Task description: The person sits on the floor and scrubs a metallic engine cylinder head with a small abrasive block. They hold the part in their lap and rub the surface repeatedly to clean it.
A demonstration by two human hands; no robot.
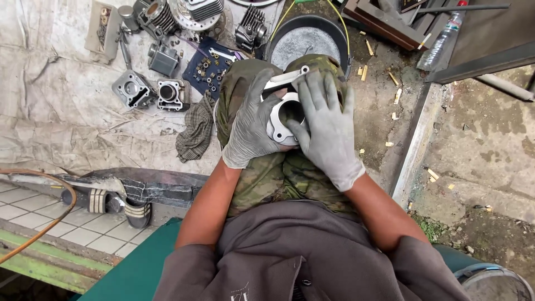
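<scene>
Seen from above, on the lap: a round metal engine part, silver-grey, with a big hole in the middle and a flat ear with a small hole at the top. Resting on knees in green camouflage trousers.

Left hand in a grey glove, wrapped around the left side of the metal part, fingers curled and gripping it. Right hand also in a grey glove, lying flat over the right side of the part, fingers spread a little and pointing up, thumb dipping toward the hole. Both hands touching the part, one on each side.

Just beyond the knees: a black round tub with grey stuff inside and a thin yellow cord over its rim. To the left of the knees: a checked rag crumpled on a dirty pale sheet. On that sheet, well apart from the hands: two more grey engine blocks side by side, a dark blue cloth covered with small bolts and nuts, and finned engine pieces near the top edge.

Far right top: a clear plastic bottle lying on dirt. Bottom left: striped sandals beside white floor tiles, and an orange hose curving across them.
</scene>
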